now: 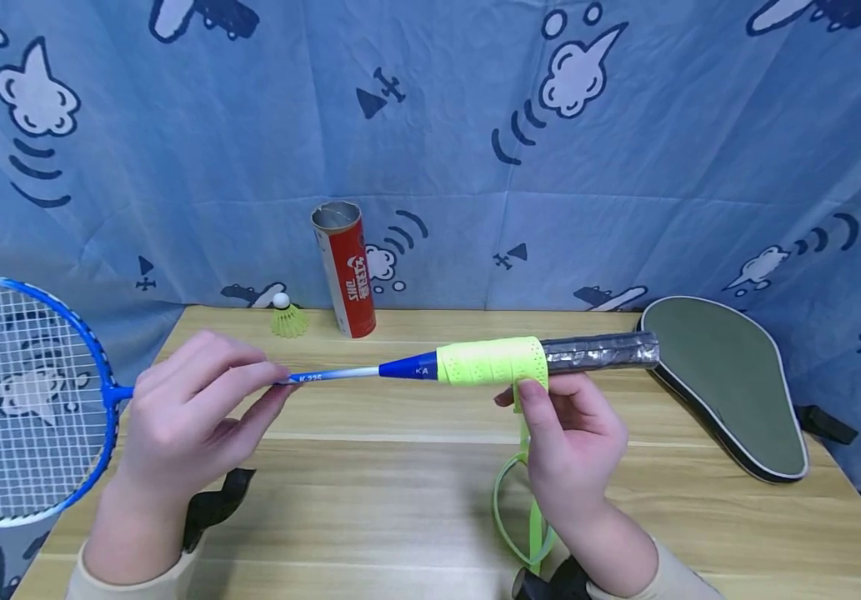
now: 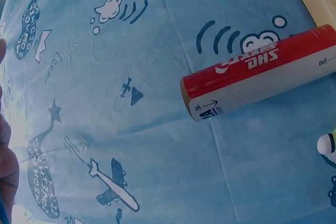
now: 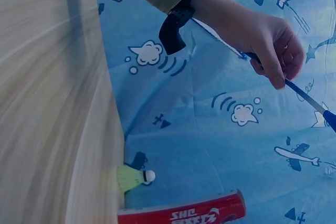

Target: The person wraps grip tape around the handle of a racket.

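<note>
A blue and white badminton racket (image 1: 407,367) is held level above the table in the head view, its strung head at the far left. My left hand (image 1: 201,408) pinches the shaft between thumb and fingers. Bright yellow-green grip tape (image 1: 492,361) is wound round the front part of the handle, and the rest of the handle (image 1: 598,352) shows dark and shiny. My right hand (image 1: 568,450) pinches the tape at the lower edge of the last turn, thumb in front. A loose length of tape (image 1: 501,508) hangs in a loop below that hand.
A red and white shuttlecock tube (image 1: 355,283) stands at the table's back edge. Left of it lies a yellow-green shuttlecock (image 1: 289,319) with a white tip. An olive racket cover (image 1: 726,387) lies at the right on the wooden table (image 1: 370,508). Patterned blue cloth (image 1: 430,150) hangs behind.
</note>
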Demonstrator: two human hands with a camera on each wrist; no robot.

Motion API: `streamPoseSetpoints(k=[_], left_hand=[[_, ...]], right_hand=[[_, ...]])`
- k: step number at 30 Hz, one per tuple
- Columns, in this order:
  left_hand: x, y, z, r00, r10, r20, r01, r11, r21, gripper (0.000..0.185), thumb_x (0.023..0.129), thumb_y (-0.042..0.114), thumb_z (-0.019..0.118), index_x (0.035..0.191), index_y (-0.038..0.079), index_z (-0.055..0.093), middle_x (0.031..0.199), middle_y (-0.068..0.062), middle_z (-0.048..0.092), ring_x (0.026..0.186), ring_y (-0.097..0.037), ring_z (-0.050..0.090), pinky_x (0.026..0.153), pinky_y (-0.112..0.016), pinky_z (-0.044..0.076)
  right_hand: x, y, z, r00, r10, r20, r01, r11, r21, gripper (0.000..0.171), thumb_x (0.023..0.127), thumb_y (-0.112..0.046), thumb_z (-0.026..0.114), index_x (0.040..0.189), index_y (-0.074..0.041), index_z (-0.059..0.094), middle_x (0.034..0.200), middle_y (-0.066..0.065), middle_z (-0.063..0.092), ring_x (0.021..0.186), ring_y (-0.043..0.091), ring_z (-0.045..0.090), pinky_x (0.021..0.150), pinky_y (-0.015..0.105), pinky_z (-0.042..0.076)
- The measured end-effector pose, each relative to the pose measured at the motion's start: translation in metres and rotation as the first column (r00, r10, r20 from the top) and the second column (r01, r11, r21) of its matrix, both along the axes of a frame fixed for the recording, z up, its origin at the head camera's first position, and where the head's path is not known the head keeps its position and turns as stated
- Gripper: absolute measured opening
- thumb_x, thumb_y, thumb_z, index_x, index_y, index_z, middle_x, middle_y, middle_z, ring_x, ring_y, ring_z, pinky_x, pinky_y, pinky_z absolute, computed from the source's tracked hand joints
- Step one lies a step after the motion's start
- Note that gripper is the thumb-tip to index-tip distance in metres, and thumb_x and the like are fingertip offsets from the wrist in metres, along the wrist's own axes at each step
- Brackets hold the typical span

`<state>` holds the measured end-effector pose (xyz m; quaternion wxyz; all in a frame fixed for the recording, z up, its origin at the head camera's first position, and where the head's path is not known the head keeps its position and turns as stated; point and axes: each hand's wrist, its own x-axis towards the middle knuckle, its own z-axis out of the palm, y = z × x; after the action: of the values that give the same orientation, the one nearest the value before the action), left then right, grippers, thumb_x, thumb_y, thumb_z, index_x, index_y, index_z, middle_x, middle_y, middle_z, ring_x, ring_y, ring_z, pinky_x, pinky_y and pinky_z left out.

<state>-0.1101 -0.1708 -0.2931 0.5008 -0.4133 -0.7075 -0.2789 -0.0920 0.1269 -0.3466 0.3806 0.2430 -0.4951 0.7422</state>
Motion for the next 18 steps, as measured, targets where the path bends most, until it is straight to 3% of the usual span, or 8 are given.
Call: streamPoseSetpoints(k=[18], left_hand=[[-0.0012,0.0018,-0.0001,0.999,0.039,-0.013,-0.039,0.999,0.012,0.039,0.101,0.031,0.070,0.075,0.002,0.077,0.071,-0.007,0.069,0.056,-0.024,0.058,0.053,-0.033,0.049]], right_hand=[[0.0005,-0.0009,0.0004,1.000,0.023,-0.016,-0.023,1.000,-0.022,0.006,0.092,0.016,0.062,0.089,0.022,0.063,0.090,0.013,0.072,0.074,0.021,0.069,0.069,0.030,0.060]])
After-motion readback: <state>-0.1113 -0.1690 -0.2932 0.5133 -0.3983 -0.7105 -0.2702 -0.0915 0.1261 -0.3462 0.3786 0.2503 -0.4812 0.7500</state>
